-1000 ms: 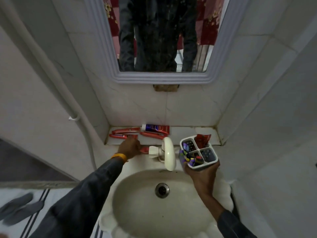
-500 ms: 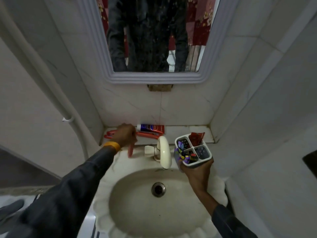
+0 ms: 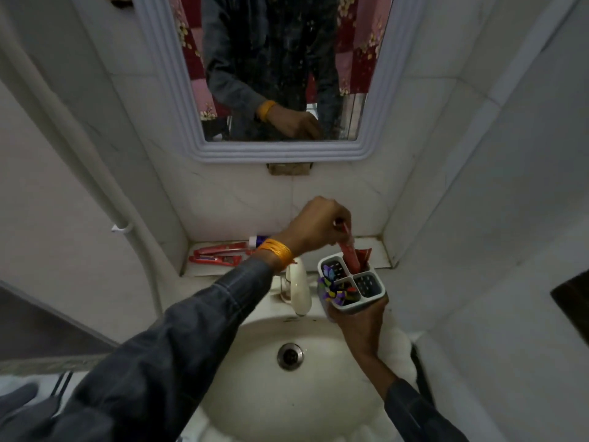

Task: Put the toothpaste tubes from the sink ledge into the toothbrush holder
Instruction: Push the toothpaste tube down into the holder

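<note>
My right hand [image 3: 361, 327] grips a white four-compartment toothbrush holder [image 3: 376, 293] from below, held over the basin's right rim. My left hand [image 3: 318, 228] pinches a red toothpaste tube [image 3: 350, 255] by its top end, and the tube's lower end is inside the holder's back compartment, next to another red tube [image 3: 365, 254] standing there. On the sink ledge [image 3: 376, 255] to the left lie two red tubes [image 3: 220, 254] and a tube with a white cap and blue body [image 3: 258, 241], partly hidden by my left wrist.
A cream tap [image 3: 299, 288] stands between my arms, just left of the holder. The basin [image 3: 242, 371] with its drain [image 3: 290, 356] lies below. A framed mirror [image 3: 274, 151] hangs above the ledge. A white pipe [image 3: 121, 229] runs down the left wall.
My left hand picked a red tube off the ledge's front left, carried it right across the tap, and its lower end now sits in the holder's back compartment. The holder stayed in my right hand.
</note>
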A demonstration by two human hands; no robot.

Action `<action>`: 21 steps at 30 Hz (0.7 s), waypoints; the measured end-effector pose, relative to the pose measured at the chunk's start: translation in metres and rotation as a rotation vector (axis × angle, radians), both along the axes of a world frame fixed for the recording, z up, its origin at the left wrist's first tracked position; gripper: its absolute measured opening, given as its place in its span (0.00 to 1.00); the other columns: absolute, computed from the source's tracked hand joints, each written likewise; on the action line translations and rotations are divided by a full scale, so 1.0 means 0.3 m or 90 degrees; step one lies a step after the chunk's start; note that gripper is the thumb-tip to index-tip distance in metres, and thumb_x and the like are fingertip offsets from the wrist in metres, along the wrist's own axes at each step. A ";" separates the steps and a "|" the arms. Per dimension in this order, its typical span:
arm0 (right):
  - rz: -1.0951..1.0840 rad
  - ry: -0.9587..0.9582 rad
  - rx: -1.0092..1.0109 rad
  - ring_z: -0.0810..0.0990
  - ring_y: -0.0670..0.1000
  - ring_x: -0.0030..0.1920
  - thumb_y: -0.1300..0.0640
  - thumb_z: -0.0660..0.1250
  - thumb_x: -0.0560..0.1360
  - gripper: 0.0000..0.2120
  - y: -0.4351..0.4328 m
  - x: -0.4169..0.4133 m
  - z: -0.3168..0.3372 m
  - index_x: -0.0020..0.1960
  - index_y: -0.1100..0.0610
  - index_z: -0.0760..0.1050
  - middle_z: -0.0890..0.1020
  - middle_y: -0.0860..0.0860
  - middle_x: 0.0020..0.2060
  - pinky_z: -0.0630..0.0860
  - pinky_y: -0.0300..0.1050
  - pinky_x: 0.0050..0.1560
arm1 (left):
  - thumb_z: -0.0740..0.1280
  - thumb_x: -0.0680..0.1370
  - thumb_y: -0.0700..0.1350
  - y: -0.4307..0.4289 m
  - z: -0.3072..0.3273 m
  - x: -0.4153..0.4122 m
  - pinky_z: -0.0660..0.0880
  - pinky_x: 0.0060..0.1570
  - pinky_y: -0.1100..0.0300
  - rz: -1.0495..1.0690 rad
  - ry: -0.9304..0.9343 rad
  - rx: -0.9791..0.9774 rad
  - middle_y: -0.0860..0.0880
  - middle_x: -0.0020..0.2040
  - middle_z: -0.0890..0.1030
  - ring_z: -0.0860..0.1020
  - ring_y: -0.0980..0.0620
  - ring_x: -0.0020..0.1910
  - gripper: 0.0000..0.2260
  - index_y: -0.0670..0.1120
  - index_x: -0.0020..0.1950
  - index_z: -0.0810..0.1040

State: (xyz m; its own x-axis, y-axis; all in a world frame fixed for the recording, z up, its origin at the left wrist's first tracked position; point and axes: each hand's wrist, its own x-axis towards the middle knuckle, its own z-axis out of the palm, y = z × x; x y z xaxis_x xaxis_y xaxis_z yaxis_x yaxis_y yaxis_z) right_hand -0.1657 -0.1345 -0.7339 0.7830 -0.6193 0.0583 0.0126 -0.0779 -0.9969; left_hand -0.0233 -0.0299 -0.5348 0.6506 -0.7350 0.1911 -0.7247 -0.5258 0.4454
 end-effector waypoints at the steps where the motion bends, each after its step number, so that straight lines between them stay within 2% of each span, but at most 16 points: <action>1: 0.007 -0.021 0.018 0.83 0.30 0.54 0.81 0.81 0.60 0.46 0.007 0.000 0.013 0.69 0.59 0.63 0.79 0.51 0.59 0.77 0.23 0.48 | 0.74 0.72 0.46 -0.033 -0.030 -0.007 0.79 0.41 0.58 0.005 -0.010 0.018 0.48 0.40 0.85 0.83 0.51 0.38 0.05 0.45 0.45 0.84; 2: 0.013 -0.032 0.021 0.83 0.29 0.53 0.82 0.81 0.60 0.46 0.007 0.001 0.018 0.68 0.59 0.63 0.79 0.49 0.58 0.77 0.23 0.48 | 0.74 0.72 0.46 -0.062 -0.060 -0.011 0.76 0.41 0.58 0.011 -0.023 0.032 0.47 0.42 0.85 0.82 0.49 0.41 0.05 0.45 0.45 0.84; 4: -0.001 -0.013 -0.013 0.80 0.28 0.59 0.77 0.85 0.58 0.49 -0.009 0.005 -0.008 0.70 0.56 0.63 0.79 0.48 0.61 0.76 0.23 0.53 | 0.71 0.73 0.44 -0.111 -0.111 -0.014 0.71 0.41 0.58 0.022 -0.046 0.068 0.45 0.46 0.84 0.81 0.46 0.45 0.05 0.44 0.46 0.83; 7: 0.005 0.023 -0.047 0.75 0.26 0.64 0.68 0.89 0.57 0.54 -0.035 -0.002 -0.049 0.74 0.54 0.63 0.76 0.50 0.68 0.75 0.25 0.61 | 0.70 0.74 0.41 -0.155 -0.166 -0.019 0.69 0.42 0.57 0.024 -0.042 0.116 0.43 0.49 0.83 0.80 0.44 0.47 0.05 0.42 0.48 0.82; 9: 0.007 0.042 -0.057 0.76 0.27 0.64 0.66 0.89 0.58 0.54 -0.039 -0.005 -0.047 0.75 0.54 0.62 0.77 0.45 0.67 0.76 0.27 0.61 | 0.70 0.75 0.41 -0.169 -0.193 -0.019 0.69 0.42 0.58 0.012 -0.025 0.137 0.43 0.49 0.83 0.80 0.45 0.48 0.04 0.42 0.48 0.82; 11: 0.010 0.046 -0.054 0.76 0.27 0.63 0.65 0.89 0.57 0.54 -0.037 -0.005 -0.036 0.75 0.54 0.63 0.76 0.41 0.66 0.77 0.26 0.60 | 0.70 0.75 0.42 -0.168 -0.205 -0.009 0.70 0.43 0.58 0.012 -0.013 0.130 0.44 0.48 0.84 0.80 0.46 0.47 0.05 0.43 0.48 0.83; 14: -0.011 0.056 -0.050 0.77 0.26 0.61 0.65 0.90 0.57 0.53 -0.034 -0.002 -0.026 0.73 0.53 0.63 0.76 0.38 0.64 0.77 0.26 0.58 | 0.70 0.74 0.41 -0.133 -0.212 0.022 0.79 0.47 0.54 0.024 0.025 0.087 0.46 0.45 0.85 0.81 0.48 0.44 0.03 0.44 0.45 0.84; 18: -0.038 0.078 -0.056 0.82 0.42 0.63 0.63 0.91 0.55 0.53 -0.036 -0.008 -0.033 0.71 0.51 0.64 0.80 0.48 0.65 0.82 0.43 0.63 | 0.75 0.72 0.41 -0.005 -0.201 0.065 0.83 0.38 0.60 0.065 0.185 -0.018 0.45 0.40 0.86 0.84 0.51 0.35 0.04 0.41 0.44 0.85; 20: -0.031 0.071 -0.064 0.84 0.49 0.65 0.63 0.91 0.55 0.53 -0.042 -0.004 -0.038 0.72 0.55 0.65 0.81 0.52 0.67 0.82 0.49 0.63 | 0.75 0.71 0.42 0.097 -0.228 0.093 0.82 0.41 0.59 0.151 0.187 -0.036 0.46 0.41 0.87 0.84 0.50 0.38 0.04 0.42 0.43 0.86; 21: -0.027 0.068 -0.068 0.84 0.49 0.65 0.63 0.91 0.55 0.54 -0.043 0.000 -0.043 0.73 0.57 0.65 0.81 0.52 0.68 0.82 0.47 0.63 | 0.74 0.71 0.42 0.159 -0.254 0.112 0.80 0.44 0.58 0.207 0.152 -0.014 0.46 0.42 0.87 0.84 0.49 0.40 0.03 0.43 0.43 0.86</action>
